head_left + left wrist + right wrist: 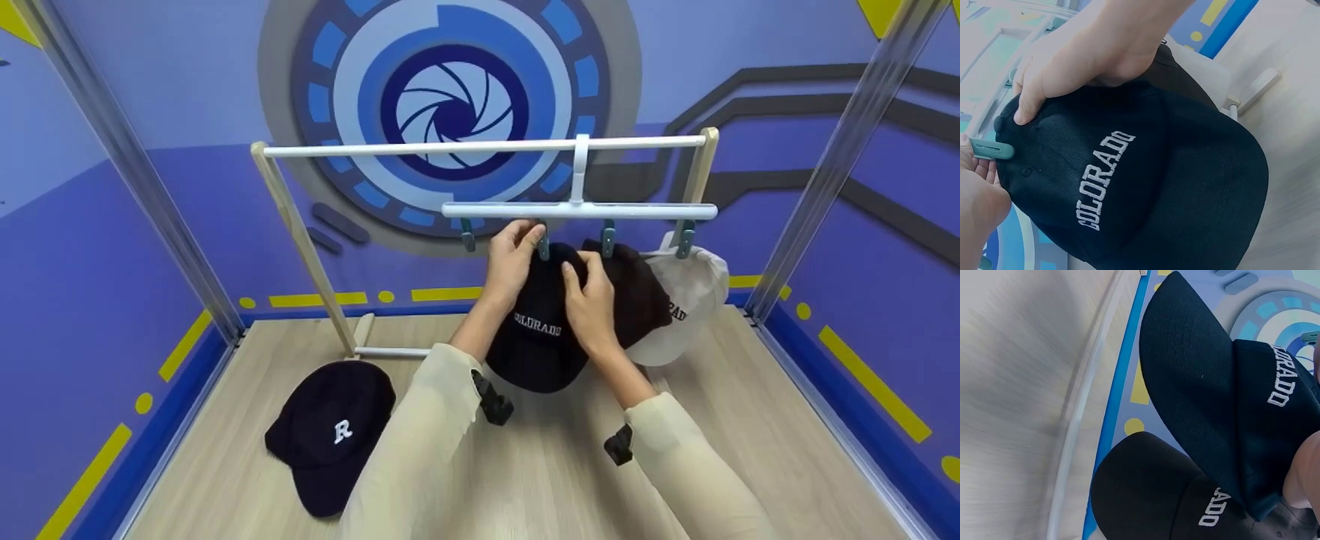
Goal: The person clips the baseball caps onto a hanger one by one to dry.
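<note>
While the left hand [511, 259] pinches the clip [544, 244], the right hand [590, 304] grips the cap [536, 346] just below the clip, its crown toward it and its brim pointing down.

Left hand [510, 262] pinches clip [544, 247], right hand [590, 304] holds black cap [536, 360].

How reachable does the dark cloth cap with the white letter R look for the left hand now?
Probably yes, though the left hand would first have to release the green plastic clip it's pinching; nothing visible rests on the cap, which lies on the pale wood-grain tabletop.
</note>
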{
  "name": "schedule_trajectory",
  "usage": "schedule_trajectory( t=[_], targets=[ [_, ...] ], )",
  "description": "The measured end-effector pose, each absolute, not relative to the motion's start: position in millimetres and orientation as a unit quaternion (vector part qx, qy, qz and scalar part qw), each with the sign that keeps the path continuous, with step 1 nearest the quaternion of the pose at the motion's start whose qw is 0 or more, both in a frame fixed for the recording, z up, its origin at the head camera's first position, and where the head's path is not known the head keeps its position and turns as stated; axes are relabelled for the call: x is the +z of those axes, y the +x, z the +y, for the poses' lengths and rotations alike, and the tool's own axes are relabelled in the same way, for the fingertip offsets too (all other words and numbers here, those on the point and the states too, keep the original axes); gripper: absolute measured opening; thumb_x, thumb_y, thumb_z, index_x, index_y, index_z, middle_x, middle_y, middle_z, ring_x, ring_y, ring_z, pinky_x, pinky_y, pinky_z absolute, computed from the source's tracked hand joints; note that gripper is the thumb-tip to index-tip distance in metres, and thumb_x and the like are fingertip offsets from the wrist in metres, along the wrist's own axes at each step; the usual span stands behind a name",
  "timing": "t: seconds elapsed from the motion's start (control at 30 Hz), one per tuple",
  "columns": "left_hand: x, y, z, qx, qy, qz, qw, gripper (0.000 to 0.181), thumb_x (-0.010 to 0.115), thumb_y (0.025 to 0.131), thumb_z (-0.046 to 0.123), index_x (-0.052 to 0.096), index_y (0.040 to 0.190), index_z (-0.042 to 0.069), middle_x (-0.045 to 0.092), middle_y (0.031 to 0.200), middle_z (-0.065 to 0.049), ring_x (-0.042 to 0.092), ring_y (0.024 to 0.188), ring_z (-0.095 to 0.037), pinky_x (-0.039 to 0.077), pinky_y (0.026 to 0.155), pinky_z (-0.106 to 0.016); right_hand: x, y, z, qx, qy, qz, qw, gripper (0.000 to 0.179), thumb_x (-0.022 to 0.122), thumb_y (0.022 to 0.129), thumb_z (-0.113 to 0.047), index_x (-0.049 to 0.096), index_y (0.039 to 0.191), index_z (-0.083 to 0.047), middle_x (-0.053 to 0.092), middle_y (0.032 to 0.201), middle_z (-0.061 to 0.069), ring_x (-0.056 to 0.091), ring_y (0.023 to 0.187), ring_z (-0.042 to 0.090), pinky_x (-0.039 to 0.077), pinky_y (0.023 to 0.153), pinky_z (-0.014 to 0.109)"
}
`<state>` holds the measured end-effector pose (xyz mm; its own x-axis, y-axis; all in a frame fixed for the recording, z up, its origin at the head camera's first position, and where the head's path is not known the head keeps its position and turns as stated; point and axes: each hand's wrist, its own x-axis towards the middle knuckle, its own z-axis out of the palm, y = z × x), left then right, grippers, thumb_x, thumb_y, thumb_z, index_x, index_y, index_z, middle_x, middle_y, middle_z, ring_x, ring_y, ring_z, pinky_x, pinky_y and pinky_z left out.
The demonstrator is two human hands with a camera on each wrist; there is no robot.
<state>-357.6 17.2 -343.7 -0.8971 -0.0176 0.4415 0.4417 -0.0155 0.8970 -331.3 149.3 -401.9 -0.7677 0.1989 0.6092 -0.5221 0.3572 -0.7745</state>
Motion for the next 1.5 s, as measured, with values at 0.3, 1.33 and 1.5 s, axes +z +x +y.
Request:
schedule_trajectory(
  t=[0.3, 1.33, 1.5],
  targets=[
    [-344, -355, 17, -0.688, -0.157, -0.689, 0.168, 0.028, 0.062, 0.103, 0.018, 0.067, 0.119, -0.005, 0.070, 0.114, -0.019, 0.064, 0.102, -0.022, 0.050, 0.086, -0.025, -398, -325, 156, 0.536, 0.109, -0.781, 0.302, 0.022, 0.061, 0.103, -0.019, 0.061, 0.118, -0.003, 0.067, 0.115, 0.013, 0.060, 0.108, 0.024, 0.043, 0.097, 0.039],
    [-404, -342, -31, -0.567, -0.173, -0.789, 0.163, 0.050, 0.059, 0.103, 0.015, 0.047, 0.151, 0.015, 0.050, 0.151, -0.007, 0.047, 0.139, -0.022, 0.038, 0.114, -0.040, -420, -306, 141, 0.493, 0.132, -0.783, 0.356, 0.051, 0.065, 0.099, -0.008, 0.050, 0.147, -0.003, 0.050, 0.149, 0.018, 0.044, 0.140, 0.032, 0.033, 0.115, 0.048],
    [-414, -336, -37, -0.574, -0.182, -0.782, 0.160, 0.046, 0.058, 0.101, 0.009, 0.053, 0.147, 0.013, 0.053, 0.147, -0.008, 0.052, 0.133, -0.021, 0.042, 0.110, -0.038, -430, -303, 142, 0.498, 0.129, -0.777, 0.362, 0.053, 0.064, 0.099, -0.006, 0.047, 0.150, -0.003, 0.048, 0.153, 0.015, 0.042, 0.143, 0.029, 0.032, 0.116, 0.046]
  ],
)
